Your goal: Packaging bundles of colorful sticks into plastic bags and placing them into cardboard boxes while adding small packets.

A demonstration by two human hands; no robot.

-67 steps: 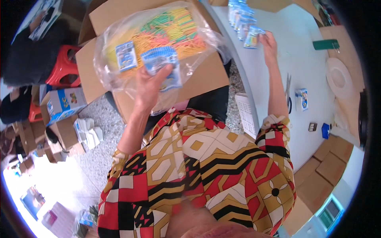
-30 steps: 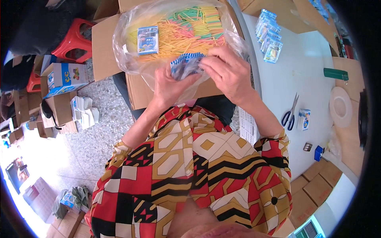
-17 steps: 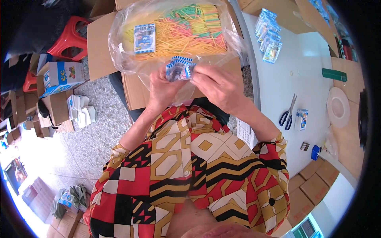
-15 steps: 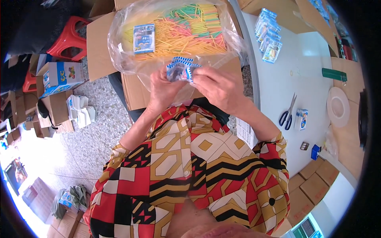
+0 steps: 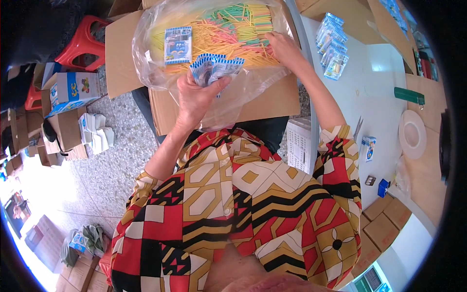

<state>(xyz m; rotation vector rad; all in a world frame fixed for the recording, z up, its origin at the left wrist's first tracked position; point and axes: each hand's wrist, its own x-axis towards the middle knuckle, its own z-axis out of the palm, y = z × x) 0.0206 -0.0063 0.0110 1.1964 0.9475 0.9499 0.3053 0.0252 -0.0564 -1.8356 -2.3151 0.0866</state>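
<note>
My left hand [image 5: 197, 100] is closed around a blue-and-white plastic packet [image 5: 221, 68], its striped top spread apart above my thumb; whether there is more than one packet I cannot tell. At the upper right of a cardboard box [image 5: 272, 97], my right hand [image 5: 284, 48] touches the thin coloured sticks [image 5: 228, 36], its fingers bent and closed on some of them. Yellow, pink and green sticks fill the clear plastic bag [image 5: 142, 51] lining the box. On the sticks at the left lies another blue-and-white packet [image 5: 178, 46].
The white table [image 5: 374, 107] at my right holds a row of packets [image 5: 335, 63], a green tool [image 5: 408, 95], a small packet [image 5: 368, 148] and scissors [image 5: 358, 127] partly behind my sleeve. A red stool [image 5: 85, 46] and cartons [image 5: 73, 92] stand on the left floor.
My right hand has let go of the packet and moved up and right to the sticks. My left hand keeps hold of the packet, whose top has spread wider.
</note>
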